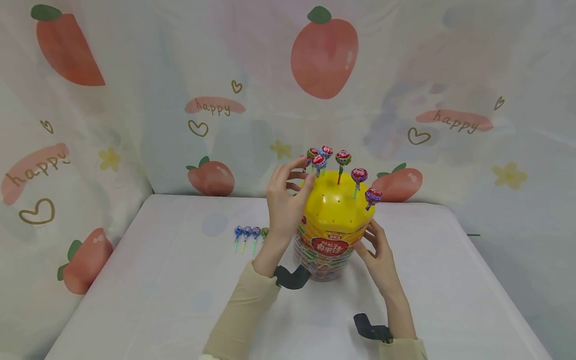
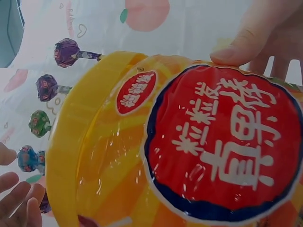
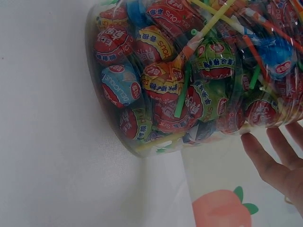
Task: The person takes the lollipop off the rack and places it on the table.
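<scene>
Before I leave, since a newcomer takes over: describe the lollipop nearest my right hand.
Find the yellow-lidded jar on the white table. Lollipops stick up from its lid; yours is the purple lollipop farthest right and lowest among them in the head view.

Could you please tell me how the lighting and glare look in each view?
Head view: soft, fairly even light, with a pale highlight on the yellow lid; left wrist view: small bright glints on the glossy wrapper, its large print legible; right wrist view: greyish light, with a faint shadow on the table near the jar.
</scene>
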Demonstrator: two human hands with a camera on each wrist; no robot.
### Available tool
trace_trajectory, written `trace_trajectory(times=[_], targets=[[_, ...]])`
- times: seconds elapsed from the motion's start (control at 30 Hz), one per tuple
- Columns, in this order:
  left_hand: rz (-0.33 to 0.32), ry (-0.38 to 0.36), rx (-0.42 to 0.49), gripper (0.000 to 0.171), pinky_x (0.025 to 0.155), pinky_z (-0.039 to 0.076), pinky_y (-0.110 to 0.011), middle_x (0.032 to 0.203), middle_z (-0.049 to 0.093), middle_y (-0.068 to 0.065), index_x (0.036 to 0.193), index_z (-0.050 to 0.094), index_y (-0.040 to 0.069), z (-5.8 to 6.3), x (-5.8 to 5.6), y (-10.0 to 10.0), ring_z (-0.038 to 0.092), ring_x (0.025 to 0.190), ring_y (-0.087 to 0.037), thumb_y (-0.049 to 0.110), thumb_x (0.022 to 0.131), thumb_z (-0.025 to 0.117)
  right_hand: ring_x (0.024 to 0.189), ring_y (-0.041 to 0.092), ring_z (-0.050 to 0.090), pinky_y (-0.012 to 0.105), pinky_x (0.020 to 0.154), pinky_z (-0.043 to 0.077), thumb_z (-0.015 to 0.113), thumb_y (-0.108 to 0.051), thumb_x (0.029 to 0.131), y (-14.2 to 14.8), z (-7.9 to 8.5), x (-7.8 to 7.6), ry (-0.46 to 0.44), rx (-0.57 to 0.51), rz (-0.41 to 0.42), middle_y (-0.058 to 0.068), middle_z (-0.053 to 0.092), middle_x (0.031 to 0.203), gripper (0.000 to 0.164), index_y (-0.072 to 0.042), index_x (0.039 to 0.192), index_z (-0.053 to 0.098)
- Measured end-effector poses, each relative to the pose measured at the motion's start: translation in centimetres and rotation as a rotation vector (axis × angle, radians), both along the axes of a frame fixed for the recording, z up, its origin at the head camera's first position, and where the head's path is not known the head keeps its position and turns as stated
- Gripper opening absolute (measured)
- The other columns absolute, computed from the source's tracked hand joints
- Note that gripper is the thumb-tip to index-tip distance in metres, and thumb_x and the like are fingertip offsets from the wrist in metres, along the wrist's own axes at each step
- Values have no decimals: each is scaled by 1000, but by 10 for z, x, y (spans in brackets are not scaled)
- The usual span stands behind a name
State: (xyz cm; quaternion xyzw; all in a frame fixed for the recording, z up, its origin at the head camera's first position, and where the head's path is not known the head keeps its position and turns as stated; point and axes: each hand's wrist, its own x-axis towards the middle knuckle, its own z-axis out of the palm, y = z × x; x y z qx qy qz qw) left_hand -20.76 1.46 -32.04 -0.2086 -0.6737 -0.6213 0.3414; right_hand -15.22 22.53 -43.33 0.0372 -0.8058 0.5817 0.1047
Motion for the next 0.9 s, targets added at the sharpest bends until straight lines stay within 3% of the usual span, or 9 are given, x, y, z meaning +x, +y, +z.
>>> trace_trajectory(times=[0.5,0.9], targets=[[3,23,-80,32,69,52,-22,108,64,-12,118,63,4,9,-10,10,67,89,-20,15,88,69,141,37,29,69,107,27,57,-17,96,1,1,1,-15,-5,0,13,28,153,68,-19,153,20],[-2,33,-58,31,70,51,-21,105,65,-13,119,63,4,11,-10,13,66,88,-21,14,90,67,141,38,29,69,107,26,56,-16,96,1,1,0,-15,-8,4,14,27,154,68,-18,153,19]])
